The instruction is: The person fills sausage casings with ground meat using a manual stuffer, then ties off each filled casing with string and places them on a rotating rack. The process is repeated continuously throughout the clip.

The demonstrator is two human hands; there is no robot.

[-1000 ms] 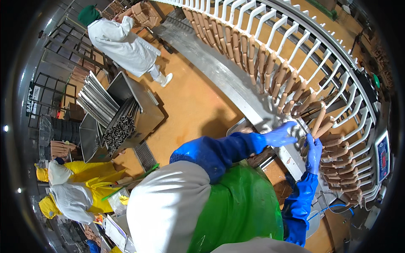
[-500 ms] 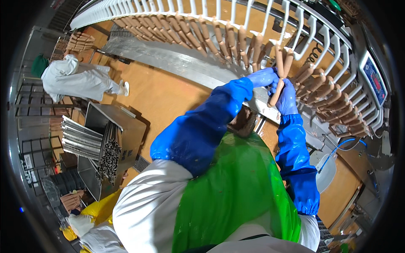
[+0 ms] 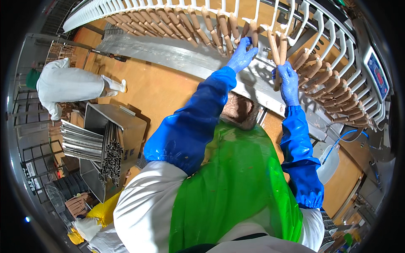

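Observation:
Pairs of linked brown sausages point(image 3: 190, 29) hang in a long row from white hooks on a curved rail point(image 3: 236, 9). My left hand point(image 3: 241, 55), in a blue glove, reaches up to a hanging sausage point(image 3: 253, 30), its thumb standing apart and its fingertips partly hidden at the sausage's lower end. To its right, my right hand point(image 3: 288, 82), gloved too, closes round the lower part of a sausage string point(image 3: 277, 52) whose upper links form a V at a hook. More hanging sausages point(image 3: 325, 80) fill the hooks on the right.
Below the rail runs a metal trough point(image 3: 168, 59). A scale-like box with a blue panel point(image 3: 376, 74) stands at the right. At the left are a metal bin with metal rods point(image 3: 112, 156) and a person in a white coat point(image 3: 71, 80). Yellow cloth point(image 3: 103, 211) shows lower left.
My left hand has left the sausage string at my right hand and moved up and left to the neighbouring hanging sausage. The person at the left has turned and bent.

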